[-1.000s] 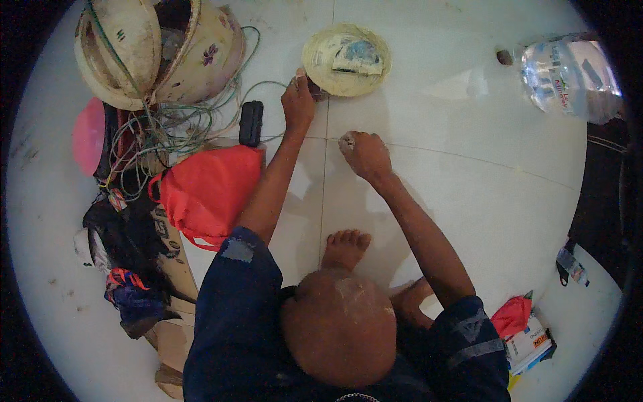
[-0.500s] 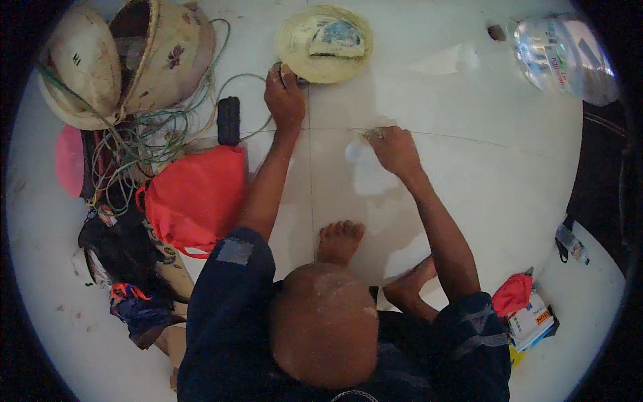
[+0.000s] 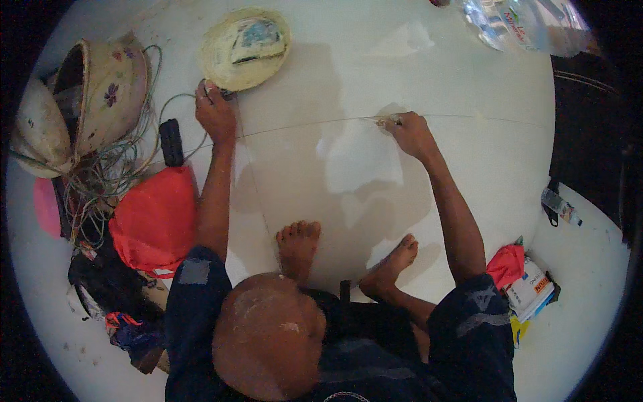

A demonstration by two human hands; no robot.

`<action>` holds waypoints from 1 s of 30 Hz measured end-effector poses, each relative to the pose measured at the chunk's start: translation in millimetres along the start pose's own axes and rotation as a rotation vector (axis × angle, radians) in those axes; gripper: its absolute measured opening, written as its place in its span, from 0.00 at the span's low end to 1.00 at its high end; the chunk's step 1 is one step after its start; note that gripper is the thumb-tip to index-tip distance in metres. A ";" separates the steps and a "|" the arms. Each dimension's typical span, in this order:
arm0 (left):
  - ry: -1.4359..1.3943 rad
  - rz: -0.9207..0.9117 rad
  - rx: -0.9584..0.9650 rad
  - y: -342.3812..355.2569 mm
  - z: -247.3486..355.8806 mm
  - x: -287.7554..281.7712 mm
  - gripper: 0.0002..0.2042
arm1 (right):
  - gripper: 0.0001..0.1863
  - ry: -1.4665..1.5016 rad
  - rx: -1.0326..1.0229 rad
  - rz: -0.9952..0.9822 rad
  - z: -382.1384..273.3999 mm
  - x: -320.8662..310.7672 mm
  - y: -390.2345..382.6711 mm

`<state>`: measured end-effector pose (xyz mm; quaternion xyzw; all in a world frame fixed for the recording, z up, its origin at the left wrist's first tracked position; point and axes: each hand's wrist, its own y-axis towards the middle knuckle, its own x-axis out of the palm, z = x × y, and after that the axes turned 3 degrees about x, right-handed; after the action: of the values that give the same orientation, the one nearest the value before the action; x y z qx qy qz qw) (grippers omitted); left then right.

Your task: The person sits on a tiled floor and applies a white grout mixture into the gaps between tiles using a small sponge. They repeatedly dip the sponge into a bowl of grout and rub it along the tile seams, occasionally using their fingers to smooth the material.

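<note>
From here I see the right hand [image 3: 410, 134], toward two o'clock of centre, closed on a small thin tool [image 3: 382, 122], perhaps a scraper, at the floor seam [image 3: 301, 126]. The left hand [image 3: 216, 115], between ten and eleven, curls against the near edge of a pale, paste-smeared bowl [image 3: 218, 63] at eleven; I can't tell whether its fingers clamp the rim. Outward, I find a black case [image 3: 171, 143] toward ten, a red bag [image 3: 154, 221] at nine, and a clear bottle [image 3: 492, 30] between one and two.

Dark navy short-sleeved top [image 3: 191, 335], grey sleeve patch [image 3: 195, 272], pale sleeve stripes [image 3: 483, 320]
</note>
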<state>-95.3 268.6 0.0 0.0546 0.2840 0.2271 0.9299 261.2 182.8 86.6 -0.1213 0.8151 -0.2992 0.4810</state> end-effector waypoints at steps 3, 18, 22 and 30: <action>0.047 0.027 0.029 -0.8 3.2 1.9 0.19 | 0.19 -0.047 0.044 0.026 24.4 -19.5 -5.6; 0.471 -0.015 0.389 -6.0 1.4 2.7 0.16 | 0.19 0.084 0.187 0.002 146.4 -81.5 2.7; 0.557 -0.028 0.397 -3.2 -1.3 1.3 0.12 | 0.19 0.096 0.192 -0.005 164.5 -94.3 6.1; 0.842 -0.026 0.719 -1.0 -6.3 -2.7 0.13 | 0.14 0.104 0.264 0.045 215.9 -117.9 2.3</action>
<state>-100.4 266.3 -4.2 0.2695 0.6914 0.1067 0.6617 506.2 161.8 91.7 -0.0228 0.7950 -0.3987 0.4566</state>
